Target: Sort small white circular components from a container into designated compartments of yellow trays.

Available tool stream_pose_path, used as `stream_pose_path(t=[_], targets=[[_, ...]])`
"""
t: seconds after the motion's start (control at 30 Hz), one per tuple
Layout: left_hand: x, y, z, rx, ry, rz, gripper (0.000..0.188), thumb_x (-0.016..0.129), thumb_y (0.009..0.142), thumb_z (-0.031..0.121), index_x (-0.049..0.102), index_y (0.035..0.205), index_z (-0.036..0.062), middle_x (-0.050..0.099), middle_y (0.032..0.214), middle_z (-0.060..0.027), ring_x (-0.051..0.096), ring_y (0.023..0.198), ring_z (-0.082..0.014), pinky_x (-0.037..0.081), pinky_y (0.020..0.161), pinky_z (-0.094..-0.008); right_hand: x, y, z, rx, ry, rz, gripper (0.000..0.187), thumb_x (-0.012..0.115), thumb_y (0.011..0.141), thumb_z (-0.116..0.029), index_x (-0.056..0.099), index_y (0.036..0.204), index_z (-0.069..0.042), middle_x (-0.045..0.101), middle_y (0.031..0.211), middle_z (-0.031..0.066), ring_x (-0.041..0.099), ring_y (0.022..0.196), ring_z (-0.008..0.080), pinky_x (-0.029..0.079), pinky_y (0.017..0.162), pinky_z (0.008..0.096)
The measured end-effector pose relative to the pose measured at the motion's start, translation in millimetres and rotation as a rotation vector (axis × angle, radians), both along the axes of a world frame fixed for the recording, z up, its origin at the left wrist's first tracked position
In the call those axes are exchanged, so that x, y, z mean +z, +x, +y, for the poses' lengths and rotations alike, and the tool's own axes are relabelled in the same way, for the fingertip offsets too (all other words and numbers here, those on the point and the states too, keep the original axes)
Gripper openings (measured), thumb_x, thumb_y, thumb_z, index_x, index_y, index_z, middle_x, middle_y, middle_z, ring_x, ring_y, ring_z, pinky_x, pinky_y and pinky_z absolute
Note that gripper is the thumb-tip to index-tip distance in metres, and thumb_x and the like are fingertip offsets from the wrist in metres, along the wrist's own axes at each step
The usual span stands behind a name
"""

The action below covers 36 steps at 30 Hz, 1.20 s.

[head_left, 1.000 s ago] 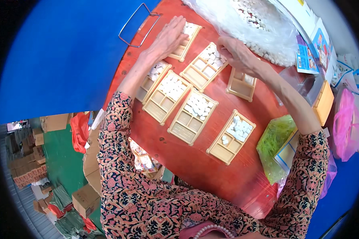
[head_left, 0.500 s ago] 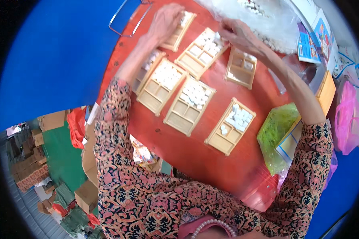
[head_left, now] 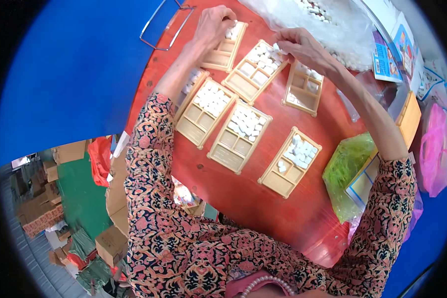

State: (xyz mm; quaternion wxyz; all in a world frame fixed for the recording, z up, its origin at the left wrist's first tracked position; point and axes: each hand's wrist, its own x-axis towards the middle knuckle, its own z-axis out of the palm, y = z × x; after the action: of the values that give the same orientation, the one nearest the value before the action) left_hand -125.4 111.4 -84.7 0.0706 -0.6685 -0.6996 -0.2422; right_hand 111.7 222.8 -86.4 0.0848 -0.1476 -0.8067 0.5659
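Observation:
Several small tan compartment trays lie on the red table, each holding small white pieces. My left hand (head_left: 214, 26) bends over the far-left tray (head_left: 218, 60), fingertips pinched together by its white pieces; whatever they grip is hidden. Above the top corner of the far middle tray (head_left: 241, 87), my right hand (head_left: 303, 45) pinches a small white piece (head_left: 277, 47) between thumb and fingers. White pieces fill that tray's upper part and two of its small compartments. Under my right wrist sits another tray (head_left: 303, 102), with fewer pieces. My left forearm partly covers a tray (head_left: 189, 88).
Nearer me are three more trays, the rightmost tray (head_left: 275, 184) standing apart. A clear plastic bag (head_left: 342, 35) of small pieces lies at the far right. A green plastic bag (head_left: 347, 169) is beside my right forearm. A wire frame (head_left: 166, 30) projects past the table's left edge.
The whole view has shifted slightly, moving the trays down and right in the picture. My right fingers have turned so the white piece shows. My left hand stays at the far-left tray.

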Motion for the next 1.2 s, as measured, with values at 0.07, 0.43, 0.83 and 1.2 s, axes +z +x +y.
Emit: stream_pose_path(t=[0.07,0.43,0.83,1.2], targets=[[-2,1,-2,0.081,0.102,-0.301,0.013,0.068,0.076,0.008,0.071,0.084,-0.0011,0.069,0.081,-0.0137,0.067,0.073,-0.0261,0.051,0.069,-0.0357,3,0,-2,0.009,-0.008,-0.005,0.02,0.054,0.09,-0.015,0.062,0.098,0.001,0.054,0.072,-0.0023,0.05,0.065,0.005,0.042,0.059,0.0221],[26,-11,-22,0.221,0.208,-1.122,0.016,0.072,0.081,0.006,0.07,0.096,-0.0008,0.07,0.088,-0.0067,0.064,0.078,-0.0112,0.051,0.067,-0.0211,3,-13,-5,-0.07,-0.183,0.024,0.019,0.055,0.09,-0.013,0.065,0.099,-0.001,0.058,0.074,0.0013,0.054,0.064,0.0069,0.045,0.056,0.0222],[43,66,-2,0.041,-0.033,-1.376,0.02,0.069,0.085,0.006,0.065,0.103,-0.0027,0.068,0.095,-0.0088,0.064,0.085,-0.0135,0.052,0.073,-0.0249,26,-43,-24,-0.372,-0.671,0.224,0.013,0.056,0.088,-0.003,0.061,0.098,0.004,0.063,0.081,0.0089,0.062,0.064,0.0133,0.054,0.055,0.0263],[73,101,108,-0.031,0.182,-1.162,0.028,0.069,0.075,-0.003,0.065,0.103,-0.0066,0.068,0.09,-0.0116,0.064,0.078,-0.0163,0.053,0.07,-0.0253,62,-16,57,-0.81,-0.176,0.371,0.017,0.056,0.084,0.001,0.063,0.097,0.008,0.066,0.083,0.0146,0.068,0.066,0.0189,0.057,0.054,0.0261]])
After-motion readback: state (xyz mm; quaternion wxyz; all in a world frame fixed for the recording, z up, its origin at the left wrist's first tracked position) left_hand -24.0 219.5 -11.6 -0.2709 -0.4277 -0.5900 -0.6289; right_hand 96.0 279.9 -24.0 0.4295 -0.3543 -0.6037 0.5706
